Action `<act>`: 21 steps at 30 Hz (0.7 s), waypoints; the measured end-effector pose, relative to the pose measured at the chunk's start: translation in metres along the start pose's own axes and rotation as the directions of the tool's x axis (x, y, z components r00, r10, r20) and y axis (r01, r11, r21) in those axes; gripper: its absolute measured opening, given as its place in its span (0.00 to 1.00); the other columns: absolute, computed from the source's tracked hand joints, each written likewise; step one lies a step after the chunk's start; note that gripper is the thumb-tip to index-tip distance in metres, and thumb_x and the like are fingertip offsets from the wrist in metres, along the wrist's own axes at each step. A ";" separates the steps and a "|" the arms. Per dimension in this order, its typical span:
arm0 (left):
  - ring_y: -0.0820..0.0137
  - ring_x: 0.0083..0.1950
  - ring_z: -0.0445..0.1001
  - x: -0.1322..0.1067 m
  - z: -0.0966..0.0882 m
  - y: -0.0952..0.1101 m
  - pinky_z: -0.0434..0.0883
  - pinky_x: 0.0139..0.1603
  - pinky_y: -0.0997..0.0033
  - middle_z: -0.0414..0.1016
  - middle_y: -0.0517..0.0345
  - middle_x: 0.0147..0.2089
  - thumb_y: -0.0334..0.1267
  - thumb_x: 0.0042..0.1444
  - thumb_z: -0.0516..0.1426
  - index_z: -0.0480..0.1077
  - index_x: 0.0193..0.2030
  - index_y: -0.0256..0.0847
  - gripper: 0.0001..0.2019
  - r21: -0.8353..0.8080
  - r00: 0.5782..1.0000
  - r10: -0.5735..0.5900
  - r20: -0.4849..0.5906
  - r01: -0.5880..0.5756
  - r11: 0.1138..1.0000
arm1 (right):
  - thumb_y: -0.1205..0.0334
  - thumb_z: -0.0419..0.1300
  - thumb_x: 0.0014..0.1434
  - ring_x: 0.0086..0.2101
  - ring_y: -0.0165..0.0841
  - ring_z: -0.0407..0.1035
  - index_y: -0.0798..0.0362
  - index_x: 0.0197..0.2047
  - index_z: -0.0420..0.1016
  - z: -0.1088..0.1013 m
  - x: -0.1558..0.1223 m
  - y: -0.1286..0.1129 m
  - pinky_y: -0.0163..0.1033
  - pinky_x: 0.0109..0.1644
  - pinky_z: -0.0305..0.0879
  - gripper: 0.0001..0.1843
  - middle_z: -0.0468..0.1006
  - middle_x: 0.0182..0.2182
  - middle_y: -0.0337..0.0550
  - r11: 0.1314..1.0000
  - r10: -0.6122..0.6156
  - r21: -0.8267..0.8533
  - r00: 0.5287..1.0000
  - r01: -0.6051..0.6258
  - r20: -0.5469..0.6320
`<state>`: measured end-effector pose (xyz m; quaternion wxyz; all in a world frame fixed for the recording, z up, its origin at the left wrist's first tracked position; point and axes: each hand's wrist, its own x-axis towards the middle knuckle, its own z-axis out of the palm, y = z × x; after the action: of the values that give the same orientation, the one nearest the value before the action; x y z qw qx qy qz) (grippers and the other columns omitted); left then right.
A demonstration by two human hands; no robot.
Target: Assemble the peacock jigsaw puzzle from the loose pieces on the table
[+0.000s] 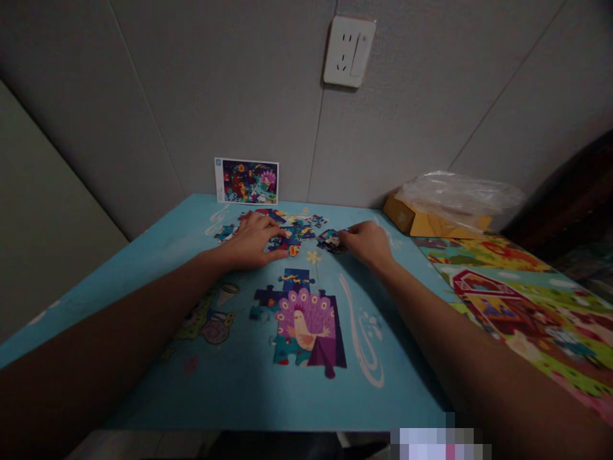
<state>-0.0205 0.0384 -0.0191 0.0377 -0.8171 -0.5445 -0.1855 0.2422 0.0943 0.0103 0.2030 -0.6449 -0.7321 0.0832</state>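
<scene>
**Two hands in the loose pieces, peacock chunk parked up front**

Head view, the only one: your left hand (253, 243) lies fingers spread over the loose jigsaw pieces (306, 231), probably to steady or sort them. Your right hand (371, 243) has its fingertips bunched at a small heap of pieces (329, 241); can't tell if you're actually pinching one. The joined peacock section (306, 326) sits nearer you on the blue tabletop (230, 402), apart from the loose stuff, I guess so it doesn't get bumped. The picture card (249, 182) stands upright by the wall (167, 96), facing you, likely for easy checking. The orange box (431, 223) and clear plastic bag (460, 191) sit off to your right, seemingly out of the way.
</scene>
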 end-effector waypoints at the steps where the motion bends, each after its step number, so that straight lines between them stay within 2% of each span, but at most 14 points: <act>1: 0.51 0.57 0.64 0.000 0.000 0.000 0.60 0.60 0.47 0.71 0.45 0.54 0.56 0.56 0.59 0.75 0.53 0.42 0.24 -0.008 1.000 -0.003 -0.004 0.003 1.000 | 0.54 0.56 0.59 0.29 0.37 0.70 0.56 0.27 0.80 0.000 -0.003 -0.004 0.39 0.30 0.52 0.17 0.78 0.25 0.50 0.998 -0.052 0.024 0.999 0.052 -0.015; 5: 0.52 0.57 0.64 0.001 -0.002 0.001 0.59 0.60 0.48 0.71 0.46 0.53 0.54 0.54 0.61 0.75 0.47 0.40 0.21 -0.041 1.000 -0.017 -0.025 0.016 0.999 | 0.51 0.55 0.62 0.24 0.31 0.63 0.55 0.25 0.77 0.005 -0.015 -0.018 0.39 0.31 0.51 0.21 0.72 0.20 0.43 0.950 -0.260 0.197 0.964 0.244 0.057; 9: 0.53 0.57 0.64 0.002 -0.005 0.004 0.58 0.60 0.49 0.73 0.50 0.53 0.49 0.56 0.61 0.75 0.39 0.42 0.12 -0.077 0.999 0.033 -0.033 -0.035 0.996 | 0.52 0.56 0.62 0.22 0.29 0.57 0.54 0.23 0.74 0.012 -0.024 -0.026 0.39 0.31 0.49 0.21 0.67 0.18 0.40 0.903 -0.360 0.300 0.923 0.308 0.137; 11: 0.53 0.57 0.64 0.002 -0.007 0.006 0.59 0.58 0.49 0.74 0.50 0.50 0.47 0.56 0.61 0.75 0.41 0.42 0.11 -0.089 1.000 0.015 -0.013 -0.017 0.996 | 0.53 0.56 0.62 0.22 0.29 0.56 0.54 0.21 0.73 0.013 -0.025 -0.026 0.40 0.31 0.48 0.20 0.65 0.17 0.39 0.900 -0.368 0.305 0.918 0.311 0.149; 14: 0.52 0.56 0.65 0.003 -0.009 0.009 0.61 0.57 0.48 0.75 0.49 0.48 0.46 0.56 0.61 0.74 0.49 0.43 0.16 -0.101 1.000 -0.028 0.010 0.029 0.994 | 0.54 0.57 0.62 0.22 0.29 0.56 0.54 0.21 0.72 0.014 -0.025 -0.025 0.40 0.30 0.47 0.20 0.65 0.17 0.39 0.898 -0.376 0.305 0.914 0.318 0.151; 17: 0.52 0.56 0.65 0.003 -0.009 0.008 0.61 0.57 0.49 0.74 0.49 0.48 0.46 0.55 0.62 0.74 0.52 0.43 0.18 -0.095 0.999 -0.042 0.020 0.044 0.995 | 0.56 0.57 0.61 0.22 0.29 0.56 0.54 0.21 0.72 0.014 -0.025 -0.024 0.40 0.30 0.48 0.18 0.65 0.18 0.39 0.892 -0.387 0.314 0.909 0.326 0.154; 21: 0.52 0.55 0.66 0.002 -0.009 0.008 0.63 0.56 0.51 0.73 0.47 0.49 0.48 0.54 0.64 0.73 0.54 0.42 0.22 -0.098 0.999 -0.027 -0.024 0.024 0.995 | 0.55 0.57 0.61 0.22 0.29 0.57 0.54 0.21 0.72 0.015 -0.026 -0.025 0.40 0.30 0.48 0.19 0.65 0.17 0.39 0.886 -0.393 0.327 0.907 0.329 0.153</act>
<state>-0.0146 0.0346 -0.0090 0.0024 -0.8086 -0.5446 -0.2226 0.2155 0.0671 0.0010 0.2283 -0.4464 -0.8366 0.2208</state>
